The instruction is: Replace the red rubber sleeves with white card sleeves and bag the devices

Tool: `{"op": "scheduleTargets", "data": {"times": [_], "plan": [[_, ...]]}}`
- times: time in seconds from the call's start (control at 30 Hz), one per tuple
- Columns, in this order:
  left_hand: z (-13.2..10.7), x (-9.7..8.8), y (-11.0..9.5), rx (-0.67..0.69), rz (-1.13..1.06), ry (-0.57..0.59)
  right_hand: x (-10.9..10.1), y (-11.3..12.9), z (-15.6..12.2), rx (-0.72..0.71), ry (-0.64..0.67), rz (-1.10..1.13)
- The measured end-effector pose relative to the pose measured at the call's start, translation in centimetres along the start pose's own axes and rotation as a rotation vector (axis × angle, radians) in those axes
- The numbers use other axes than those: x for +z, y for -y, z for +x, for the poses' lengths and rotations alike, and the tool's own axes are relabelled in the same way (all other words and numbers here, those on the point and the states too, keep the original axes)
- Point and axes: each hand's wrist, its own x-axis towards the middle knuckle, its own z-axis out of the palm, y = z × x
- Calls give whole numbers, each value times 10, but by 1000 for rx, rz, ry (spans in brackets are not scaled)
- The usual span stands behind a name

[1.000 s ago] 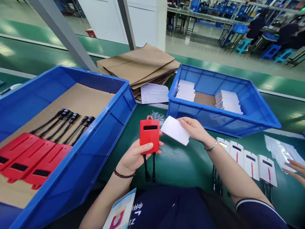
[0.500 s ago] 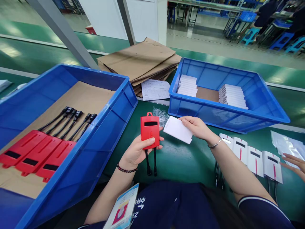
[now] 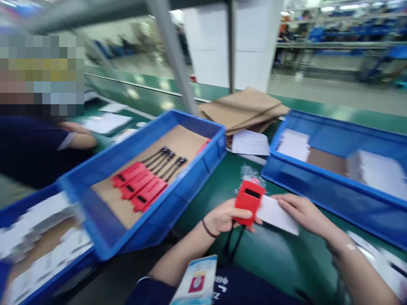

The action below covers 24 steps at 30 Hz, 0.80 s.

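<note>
My left hand (image 3: 224, 217) grips a red tag (image 3: 248, 200) with a dark slot near its top; two black cords hang below it. My right hand (image 3: 302, 212) pinches a white card (image 3: 277, 215) whose left edge meets the red tag's right side. Both hands hover over the green table (image 3: 273, 254), between two blue bins. The picture is smeared by motion.
The left blue bin (image 3: 165, 207) holds several red tags (image 3: 140, 188) and black cords (image 3: 163, 159) on cardboard. The right blue bin (image 3: 321, 186) holds stacks of white cards (image 3: 294, 144). Brown cardboard sheets (image 3: 243, 108) lie behind. A co-worker in dark blue (image 3: 34, 148) sits at the left.
The view has swung left, bringing a co-worker and a further bin into sight. The white card has moved up against the red tag's side.
</note>
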Motion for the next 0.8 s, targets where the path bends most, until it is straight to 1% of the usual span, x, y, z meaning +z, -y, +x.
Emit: {"op": "scheduleTargets", "data": {"times": [0.03, 0.1, 0.13, 0.2, 0.27, 0.4, 0.5, 0.6, 0.7, 0.8], "plan": [[3, 0, 2, -22, -11, 55, 3, -7, -1, 2, 16, -17], [11, -5, 6, -24, -40, 126, 10, -25, 5, -10, 12, -67], [16, -9, 8, -44, -36, 147, 15, -34, 9, -19, 15, -108], [23, -16, 13, -73, -51, 137, 25, -44, 17, -46, -9, -209], [25, -19, 20, -90, -107, 118, 34, -39, 17, -95, -43, -309], [21, -18, 27, -44, -242, 116, 46, -4, 12, -245, -124, -502], [20, -17, 28, -1, -295, 155, 49, 10, 11, -268, -136, -535], [23, -16, 30, -41, -249, 211, 50, 4, 8, -260, -138, -534], [28, -16, 30, -85, -204, 196, 52, -9, 8, -289, -126, -546], [29, -14, 27, -95, -194, 174, 56, -14, 8, -327, -132, -550]]}}
